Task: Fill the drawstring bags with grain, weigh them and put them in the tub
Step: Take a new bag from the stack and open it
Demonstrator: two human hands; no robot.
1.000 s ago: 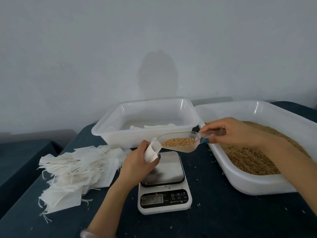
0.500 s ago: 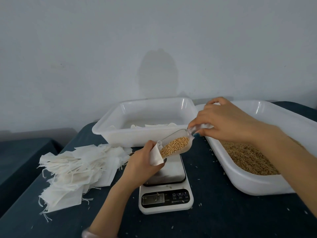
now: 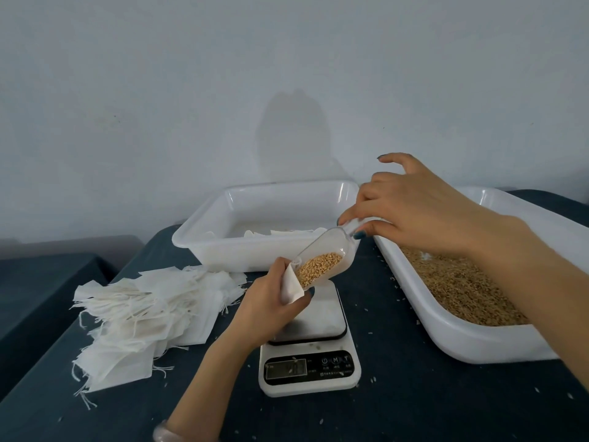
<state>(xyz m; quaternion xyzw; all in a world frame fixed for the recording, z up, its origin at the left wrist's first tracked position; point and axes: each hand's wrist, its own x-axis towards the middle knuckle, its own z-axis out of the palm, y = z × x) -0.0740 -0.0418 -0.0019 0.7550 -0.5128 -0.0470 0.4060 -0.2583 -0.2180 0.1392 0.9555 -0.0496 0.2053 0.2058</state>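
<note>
A pile of empty bags (image 3: pixel 143 317) lies at the left of the bench (image 3: pixel 414 403). Just right of it, the left hand (image 3: pixel 267 307) grips one bag (image 3: pixel 291 287), fingers (image 3: pixel 279 269) and thumb curled round it, its mouth turned up and to the right. The bag hangs over the scale (image 3: pixel 309 355), in front of the tub (image 3: pixel 204 240), where a few filled bags lie.

The scoop (image 3: pixel 322 266) slants down-left. Its lip is at the bag's mouth and its handle is high on the right, so the grain should slide along that axis into the bag. The right hand (image 3: pixel 411 208) pinches the handle between thumb and forefinger, the other fingers spread and raised. Below it sits the grain tray (image 3: pixel 478 349).

The pour looks under way. Tipping more steeply should empty the scoop, but if the lip slips off the mouth, grain will spill on the scale.
</note>
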